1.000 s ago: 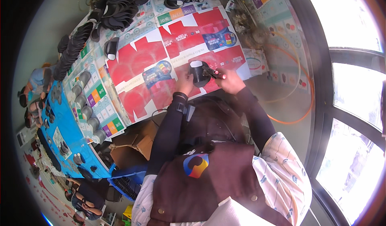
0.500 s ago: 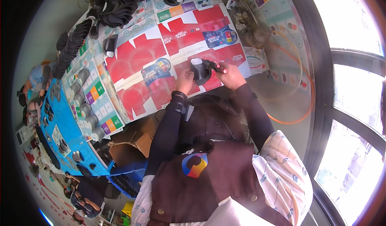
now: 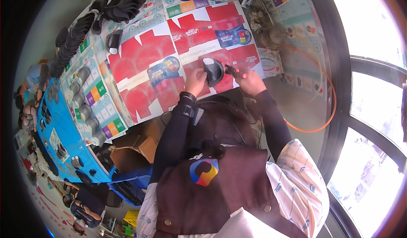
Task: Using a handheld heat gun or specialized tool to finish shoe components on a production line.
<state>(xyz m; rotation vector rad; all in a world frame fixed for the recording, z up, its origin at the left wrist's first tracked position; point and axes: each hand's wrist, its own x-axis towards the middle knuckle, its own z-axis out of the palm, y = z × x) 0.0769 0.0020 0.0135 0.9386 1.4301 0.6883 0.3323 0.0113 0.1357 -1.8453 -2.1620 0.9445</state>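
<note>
My left hand (image 3: 196, 81) is closed on the left edge of a black, curved, insole-like piece (image 3: 215, 73) with a white patch at its far end. The piece is tilted up over red-and-white printed card sheets (image 3: 144, 58). To its right, my right hand (image 3: 252, 83) is wrapped around a small dark tool (image 3: 230, 70) with reddish parts. The tool's tip points at the piece's right edge; whether they touch I cannot tell. The tool's exact kind is not clear, since my fingers hide much of it.
Stacks of black curved pieces (image 3: 123, 7) line the table's far side, with one (image 3: 113, 41) apart. Grey pieces (image 3: 85, 111) form a row at left. An orange hose (image 3: 333, 106) loops at right. A cardboard box (image 3: 142, 147) and a blue crate (image 3: 146, 180) stand below. People work far left.
The black piece has turned, showing more of its broad face. My right hand and the tool have shifted slightly right and nearer to me. My left hand still grips the piece.
</note>
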